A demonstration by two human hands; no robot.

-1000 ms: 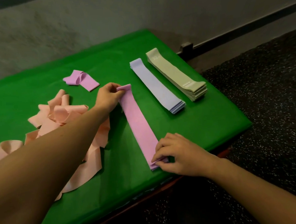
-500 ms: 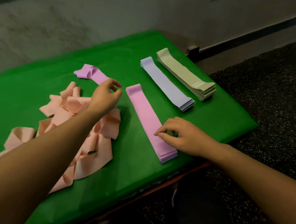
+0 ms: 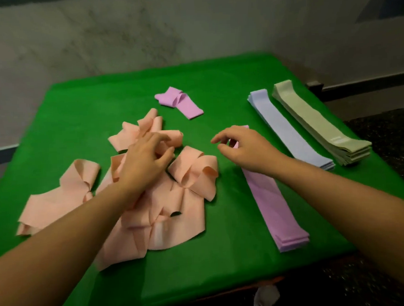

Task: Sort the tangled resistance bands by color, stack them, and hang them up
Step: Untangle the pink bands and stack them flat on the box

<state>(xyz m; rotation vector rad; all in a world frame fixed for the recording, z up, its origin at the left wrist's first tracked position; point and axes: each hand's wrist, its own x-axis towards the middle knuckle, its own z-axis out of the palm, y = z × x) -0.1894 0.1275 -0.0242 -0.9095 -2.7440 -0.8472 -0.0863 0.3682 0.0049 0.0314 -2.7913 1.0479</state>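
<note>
Left hand (image 3: pixel 147 161) is down on the tangled heap of peach stretchy bands (image 3: pixel 152 203) on the green-covered desk (image 3: pixel 227 269), fingers bent into it, though I can't tell if that grip really pinches one. Right hand (image 3: pixel 245 147) hovers loosely curled, holding nothing, over the flat pink band stack (image 3: pixel 272 200). Lavender stack (image 3: pixel 287 128) and sage-green stack (image 3: pixel 319 122) lie at right, one loose pink band (image 3: pixel 181 102) farther back.

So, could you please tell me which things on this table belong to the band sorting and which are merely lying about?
Part of the job:
peach tangle
loose pink band
pink stack
lilac stack
sage stack

Just there:
green cloth
white object below the table edge
</note>
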